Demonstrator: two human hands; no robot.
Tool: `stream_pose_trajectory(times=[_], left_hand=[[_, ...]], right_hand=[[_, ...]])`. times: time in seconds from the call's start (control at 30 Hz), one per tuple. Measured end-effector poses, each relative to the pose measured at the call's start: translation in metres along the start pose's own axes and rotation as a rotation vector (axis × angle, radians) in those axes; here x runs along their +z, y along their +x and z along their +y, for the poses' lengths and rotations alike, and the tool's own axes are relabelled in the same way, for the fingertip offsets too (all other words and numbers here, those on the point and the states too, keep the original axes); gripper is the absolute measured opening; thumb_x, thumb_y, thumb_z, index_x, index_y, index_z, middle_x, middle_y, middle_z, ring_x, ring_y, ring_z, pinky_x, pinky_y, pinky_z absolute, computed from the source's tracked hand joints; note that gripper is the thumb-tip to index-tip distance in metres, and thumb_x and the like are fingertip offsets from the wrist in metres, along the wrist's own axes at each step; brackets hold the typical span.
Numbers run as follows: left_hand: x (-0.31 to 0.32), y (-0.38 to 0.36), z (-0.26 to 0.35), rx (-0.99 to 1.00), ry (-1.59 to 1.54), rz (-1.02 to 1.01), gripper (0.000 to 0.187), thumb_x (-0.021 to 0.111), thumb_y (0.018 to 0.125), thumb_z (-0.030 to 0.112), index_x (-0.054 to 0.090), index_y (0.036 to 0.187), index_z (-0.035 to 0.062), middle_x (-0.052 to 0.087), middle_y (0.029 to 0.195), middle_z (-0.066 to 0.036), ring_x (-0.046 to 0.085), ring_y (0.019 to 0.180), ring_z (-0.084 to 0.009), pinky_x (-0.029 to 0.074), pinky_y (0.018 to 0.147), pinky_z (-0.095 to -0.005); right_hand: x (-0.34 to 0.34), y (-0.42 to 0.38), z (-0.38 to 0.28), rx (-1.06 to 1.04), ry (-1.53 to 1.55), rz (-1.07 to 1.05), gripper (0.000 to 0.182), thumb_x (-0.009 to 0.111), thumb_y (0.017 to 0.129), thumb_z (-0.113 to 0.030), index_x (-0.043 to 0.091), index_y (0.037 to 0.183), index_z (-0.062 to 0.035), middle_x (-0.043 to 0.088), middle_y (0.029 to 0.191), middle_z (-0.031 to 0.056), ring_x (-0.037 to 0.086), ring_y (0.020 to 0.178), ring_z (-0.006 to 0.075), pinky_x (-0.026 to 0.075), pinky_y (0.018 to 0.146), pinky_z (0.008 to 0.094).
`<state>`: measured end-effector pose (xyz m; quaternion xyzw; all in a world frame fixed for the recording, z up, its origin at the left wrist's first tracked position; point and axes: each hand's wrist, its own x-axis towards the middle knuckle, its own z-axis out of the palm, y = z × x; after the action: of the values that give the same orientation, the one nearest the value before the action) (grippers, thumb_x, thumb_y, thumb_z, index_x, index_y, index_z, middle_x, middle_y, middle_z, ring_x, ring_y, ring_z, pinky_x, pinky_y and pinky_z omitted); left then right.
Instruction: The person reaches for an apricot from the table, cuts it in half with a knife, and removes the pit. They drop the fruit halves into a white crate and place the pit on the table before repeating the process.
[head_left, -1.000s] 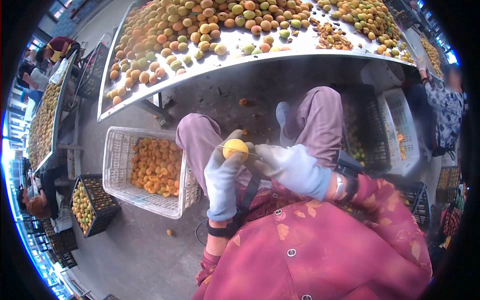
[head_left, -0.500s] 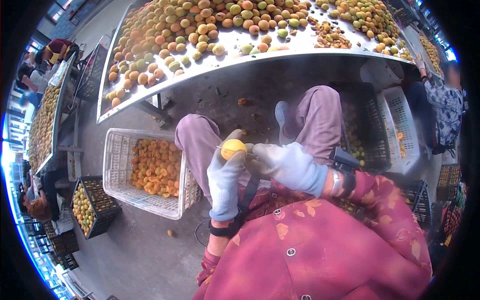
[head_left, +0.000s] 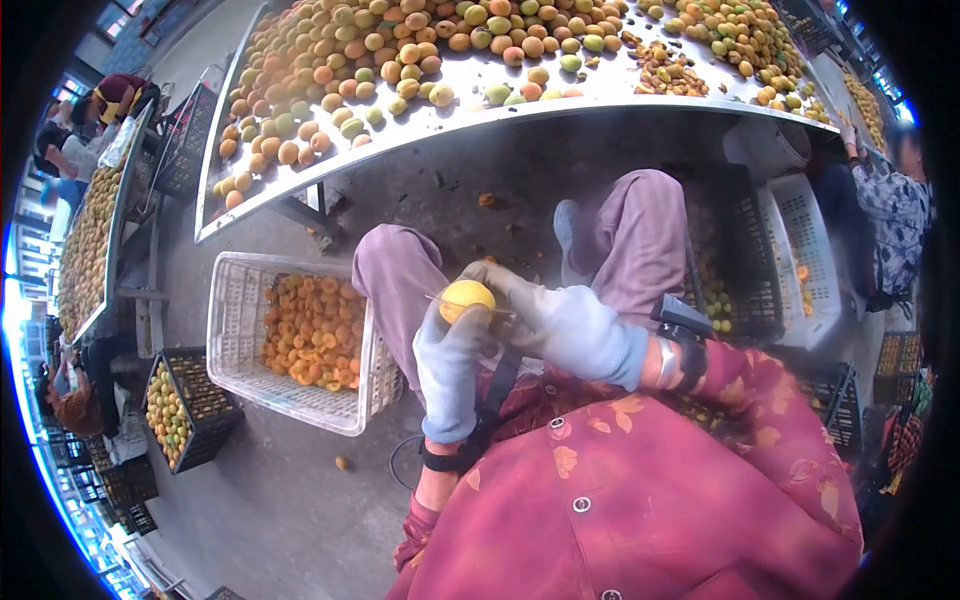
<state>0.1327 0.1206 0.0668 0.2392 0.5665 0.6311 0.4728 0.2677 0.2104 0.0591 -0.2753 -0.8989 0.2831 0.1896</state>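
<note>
Over my lap, my left hand [head_left: 448, 350] grips a yellow apricot [head_left: 467, 297] between thumb and fingers. My right hand [head_left: 560, 318] is closed close beside it, its fingers curled around the fruit's far side. A thin metal blade [head_left: 434, 297], apparently a small knife, pokes out left of the apricot, and a short bit of it shows on the right near my right fingers. Its handle is hidden in my right hand. Both hands wear pale grey-blue gloves. Left of my knees, a white crate [head_left: 290, 407] holds many halved apricots [head_left: 312, 330].
A metal table [head_left: 420, 128] ahead carries heaps of whole apricots [head_left: 400, 30] and some cut pieces [head_left: 668, 72]. Dark crates [head_left: 735, 250] and a white crate [head_left: 808, 260] stand right. Another dark crate [head_left: 190, 410] is at left. People work at both sides.
My right hand's fingers have moved up and left, over the far side of the apricot. The apricot stays in my left hand, turned slightly, with the blade still across it.
</note>
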Motion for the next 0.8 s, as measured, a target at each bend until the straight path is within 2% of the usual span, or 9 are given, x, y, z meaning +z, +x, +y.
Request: stream_pose_trajectory(times=[0.1, 0.2, 0.27, 0.4, 0.47, 0.57, 0.63, 0.67, 0.8], left_hand=[[-0.005, -0.001, -0.004, 0.029, 0.063, 0.04, 0.035, 0.059, 0.093, 0.022, 0.06, 0.12, 0.0, 0.065, 0.09, -0.002, 0.057, 0.069, -0.006, 0.045, 0.062, -0.02], [-0.005, 0.001, -0.004, 0.075, 0.136, 0.078, 0.028, 0.062, 0.091, 0.017, 0.062, 0.114, 0.0008, 0.065, 0.089, -0.002, 0.057, 0.068, -0.0061, 0.046, 0.063, -0.0211], [-0.004, 0.0, -0.003, 0.098, 0.184, 0.114, 0.025, 0.064, 0.09, 0.017, 0.062, 0.109, 0.0006, 0.065, 0.088, -0.002, 0.058, 0.068, -0.0066, 0.047, 0.063, -0.0218], [0.008, 0.002, 0.007, -0.029, 0.241, 0.171, 0.023, 0.067, 0.089, 0.019, 0.063, 0.101, 0.0004, 0.066, 0.08, -0.002, 0.06, 0.068, -0.009, 0.048, 0.06, -0.025], [0.009, 0.002, 0.003, -0.084, 0.238, 0.18, 0.024, 0.068, 0.088, 0.02, 0.063, 0.101, 0.0001, 0.066, 0.078, -0.002, 0.062, 0.068, -0.0105, 0.049, 0.06, -0.0264], [0.007, -0.001, -0.01, 0.123, 0.423, 0.181, 0.028, 0.07, 0.086, 0.022, 0.063, 0.099, -0.0013, 0.068, 0.078, -0.008, 0.066, 0.07, -0.0172, 0.051, 0.061, -0.0299], [0.008, -0.006, -0.01, 0.117, 0.526, 0.124, 0.026, 0.068, 0.089, 0.019, 0.063, 0.104, -0.0016, 0.065, 0.084, -0.001, 0.058, 0.072, -0.0066, 0.048, 0.064, -0.0227], [0.004, -0.007, -0.022, 0.366, 0.577, 0.099, 0.029, 0.071, 0.087, 0.021, 0.063, 0.102, -0.0029, 0.067, 0.081, -0.004, 0.06, 0.069, -0.0087, 0.049, 0.062, -0.025], [0.011, -0.01, -0.018, 0.357, 0.753, 0.133, 0.03, 0.072, 0.085, 0.021, 0.063, 0.1, -0.0036, 0.068, 0.08, -0.008, 0.063, 0.069, -0.0115, 0.049, 0.062, -0.0272]], right_hand=[[-0.013, 0.006, -0.009, 0.102, 0.009, -0.078, 0.072, 0.065, 0.086, -0.024, 0.03, 0.149, -0.0164, 0.066, 0.079, 0.011, 0.068, 0.066, 0.0275, 0.054, 0.055, 0.0363], [-0.021, 0.015, -0.005, -0.093, 0.099, -0.11, 0.081, 0.063, 0.087, -0.023, 0.018, 0.154, -0.0178, 0.066, 0.079, 0.0115, 0.067, 0.065, 0.0279, 0.054, 0.056, 0.036], [-0.023, 0.021, -0.008, 0.049, 0.142, -0.333, 0.083, 0.066, 0.085, -0.024, 0.018, 0.153, -0.028, 0.065, 0.112, 0.0193, 0.068, 0.084, 0.0354, 0.056, 0.072, 0.0389], [-0.027, 0.023, -0.016, 0.146, 0.106, -0.401, 0.081, 0.067, 0.083, -0.03, 0.023, 0.151, -0.0282, 0.066, 0.107, 0.0189, 0.068, 0.086, 0.0358, 0.055, 0.075, 0.0401], [-0.027, 0.026, -0.015, 0.122, 0.092, -0.326, 0.071, 0.068, 0.081, -0.033, 0.035, 0.144, -0.0255, 0.068, 0.096, 0.019, 0.068, 0.082, 0.0379, 0.055, 0.074, 0.0444], [-0.027, 0.031, -0.009, 0.142, 0.161, -0.421, 0.058, 0.067, 0.081, -0.03, 0.044, 0.133, -0.0222, 0.068, 0.089, 0.0185, 0.067, 0.08, 0.0396, 0.054, 0.073, 0.0473], [-0.027, 0.029, -0.005, 0.129, 0.204, -0.416, 0.048, 0.065, 0.081, -0.026, 0.048, 0.126, -0.0204, 0.068, 0.084, 0.0183, 0.067, 0.08, 0.0393, 0.053, 0.072, 0.0462], [-0.028, 0.028, -0.004, 0.118, 0.264, -0.422, 0.046, 0.063, 0.082, -0.024, 0.048, 0.126, -0.0203, 0.068, 0.084, 0.0181, 0.067, 0.079, 0.0391, 0.053, 0.071, 0.045], [-0.014, 0.019, 0.007, 0.072, 0.428, -0.364, 0.043, 0.06, 0.084, -0.017, 0.049, 0.126, -0.0205, 0.068, 0.085, 0.0176, 0.067, 0.078, 0.0385, 0.052, 0.068, 0.0414]])
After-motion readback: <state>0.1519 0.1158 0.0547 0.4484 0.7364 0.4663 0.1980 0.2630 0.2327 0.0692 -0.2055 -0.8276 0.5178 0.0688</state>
